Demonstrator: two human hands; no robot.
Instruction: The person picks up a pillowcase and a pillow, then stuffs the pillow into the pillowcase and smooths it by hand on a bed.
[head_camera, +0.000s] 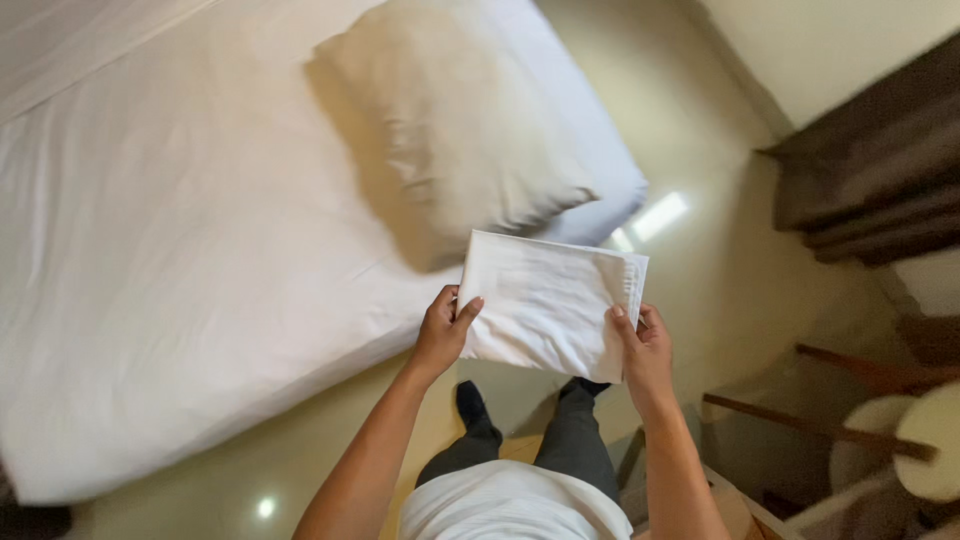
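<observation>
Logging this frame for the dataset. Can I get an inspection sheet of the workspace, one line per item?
Surface: bed under a smooth white sheet, corner toward the person.
Job's things: folded white linen, held flat over the bed corner and the floor.
Clutter: pillow lying on the bed near its corner.
Grippers: left hand grips the linen's left edge; right hand grips its right edge.
Cables: nothing seen.
Surroundings: glossy pale floor, dark curtain upper right, wooden chair frame lower right.
</observation>
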